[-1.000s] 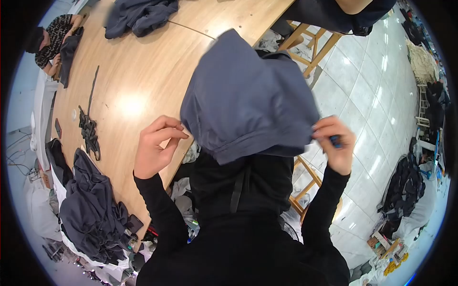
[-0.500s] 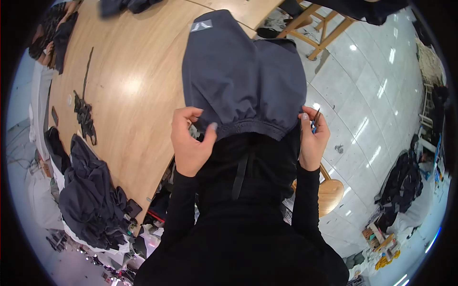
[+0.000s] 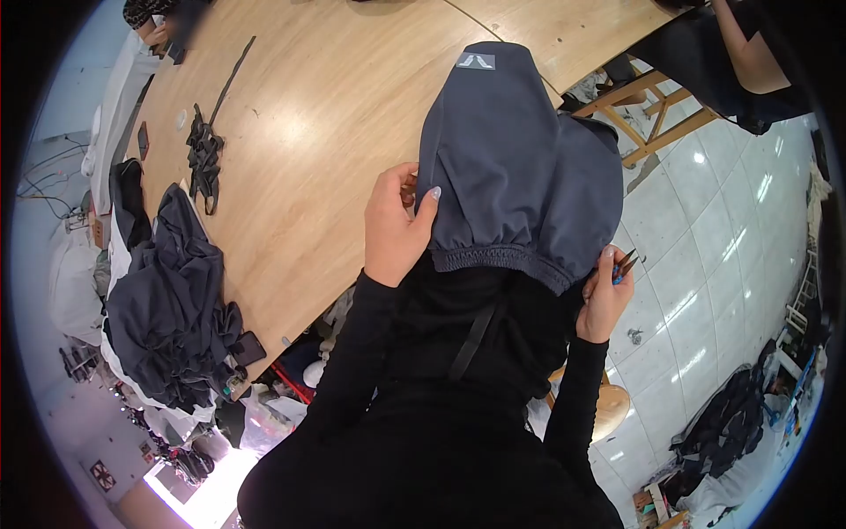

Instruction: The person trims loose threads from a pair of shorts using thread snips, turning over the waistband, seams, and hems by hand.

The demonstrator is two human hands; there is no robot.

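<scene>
Dark grey shorts (image 3: 493, 159) with a gathered elastic waistband (image 3: 498, 257) lie partly on the table edge, waistband toward my body. A light logo patch (image 3: 476, 61) shows at the far end of one leg. My left hand (image 3: 401, 220) grips the left side of the shorts, thumb on top and fingers curled at the edge. At the right end near the waistband, my right hand (image 3: 603, 295) is closed, with small pointed thread snips (image 3: 625, 266) sticking out of it. Its fingertips touch the fabric's edge.
A wooden table (image 3: 300, 167) spreads ahead and left, bearing a dark cord bundle (image 3: 204, 154), a heap of dark garments (image 3: 167, 300) and a phone (image 3: 248, 348). Ahead right are a wooden stool (image 3: 656, 119) and another person's arm (image 3: 749, 53). Dark cloth (image 3: 723, 432) lies on the tiled floor.
The view has turned, so the table and shorts appear shifted. My left hand has slid further up the left side of the shorts, away from the waistband. My right hand keeps the snips.
</scene>
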